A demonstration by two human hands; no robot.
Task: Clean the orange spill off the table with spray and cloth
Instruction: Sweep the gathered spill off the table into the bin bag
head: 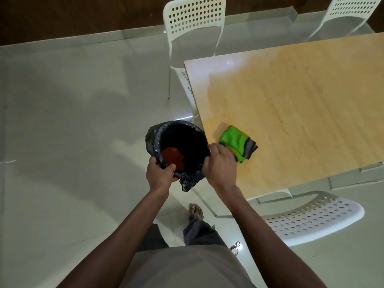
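Note:
A folded green and grey cloth (pixel 239 143) lies near the front left corner of the light wooden table (pixel 301 96). Just left of the table's edge is a small bin lined with a black bag (pixel 176 134); something orange-red (pixel 172 157) lies inside it. My left hand (pixel 160 173) grips the bin's near rim and bag. My right hand (pixel 221 163) holds the bin's right rim, its knuckles beside the cloth. No spray bottle is in view. A paler, shiny patch runs along the table's left side.
A white perforated chair (pixel 194 19) stands beyond the table's left end, another (pixel 351 13) at the back right, and a third (pixel 311 217) near my right arm. Glossy tiled floor (pixel 72 121) stretches to the left. My sandalled foot (pixel 196 212) is below the bin.

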